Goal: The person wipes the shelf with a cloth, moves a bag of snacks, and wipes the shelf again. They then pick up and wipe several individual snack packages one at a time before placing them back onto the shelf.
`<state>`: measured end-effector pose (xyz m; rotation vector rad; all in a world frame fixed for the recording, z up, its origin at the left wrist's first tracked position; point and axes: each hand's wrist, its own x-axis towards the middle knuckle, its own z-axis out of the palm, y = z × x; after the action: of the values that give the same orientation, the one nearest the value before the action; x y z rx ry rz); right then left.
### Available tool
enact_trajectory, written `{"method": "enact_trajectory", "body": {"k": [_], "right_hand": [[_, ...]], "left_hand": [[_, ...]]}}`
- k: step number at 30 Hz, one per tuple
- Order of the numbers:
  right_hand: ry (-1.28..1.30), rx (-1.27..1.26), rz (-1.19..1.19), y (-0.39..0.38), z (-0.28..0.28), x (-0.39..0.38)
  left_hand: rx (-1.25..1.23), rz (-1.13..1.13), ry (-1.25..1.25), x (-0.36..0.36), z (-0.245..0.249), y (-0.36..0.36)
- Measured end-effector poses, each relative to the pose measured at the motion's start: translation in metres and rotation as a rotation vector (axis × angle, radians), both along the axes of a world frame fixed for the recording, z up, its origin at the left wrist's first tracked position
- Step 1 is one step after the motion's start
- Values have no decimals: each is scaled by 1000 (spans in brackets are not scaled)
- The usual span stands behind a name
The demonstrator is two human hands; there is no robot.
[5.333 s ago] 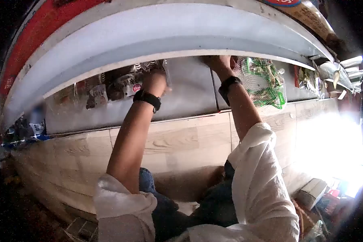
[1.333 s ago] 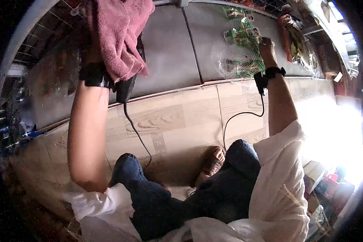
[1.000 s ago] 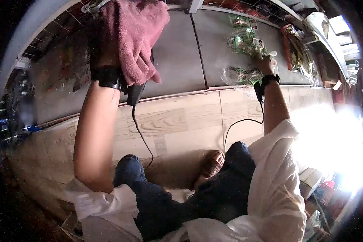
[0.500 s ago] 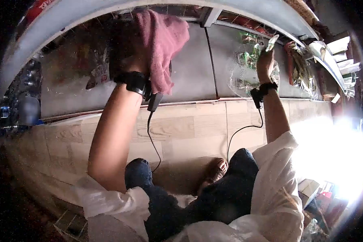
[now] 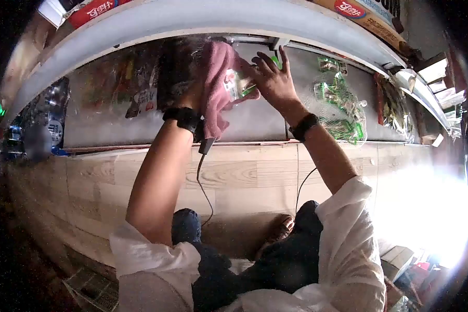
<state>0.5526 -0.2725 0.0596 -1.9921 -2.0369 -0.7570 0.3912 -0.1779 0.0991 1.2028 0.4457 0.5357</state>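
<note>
A pink cloth [image 5: 218, 73] hangs from my left hand [image 5: 192, 96], its fingers mostly hidden in dark shade and behind the fabric. Against the cloth's right side lies a small green-and-white packet [image 5: 239, 87], partly wrapped by a fold. My right hand [image 5: 275, 86] is just right of that packet, thumb side toward it, with fingers stretched and spread. A bit of bright green shows between those fingers. Farther right, a clear plastic bag [image 5: 340, 104] with green-printed packets rests on the grey shelf [image 5: 255, 117].
A pale metal shelf edge [image 5: 192, 23] arches above my hands. Bottles [image 5: 54, 122] stand at the far left, and plastic-wrapped goods [image 5: 395, 106] lie at the right. Cables trail from my wrists over the wood-patterned floor [image 5: 234, 174]. Bright light glares at the right.
My right hand has moved left from the bag to the cloth, and its fingers have spread. The green-and-white packet it held now appears against the cloth. My left hand stays with the cloth.
</note>
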Motion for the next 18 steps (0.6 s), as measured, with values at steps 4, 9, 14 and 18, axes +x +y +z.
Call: {"method": "enact_trajectory", "body": {"k": [4,9,14,18], "right_hand": [[112,-2,-78,0,8,-6],[512,-26,-398,10,-5,1],[1669,-205,425,21,-23,12],[1922,-420,425,20,-7,-6]], "left_hand": [[-90,-108,64,-7,13,-15],[-155,-140,147,-11,22,-24],[-167,-133,115,-8,19,-2],[48,-6,171,-8,41,-4]]}}
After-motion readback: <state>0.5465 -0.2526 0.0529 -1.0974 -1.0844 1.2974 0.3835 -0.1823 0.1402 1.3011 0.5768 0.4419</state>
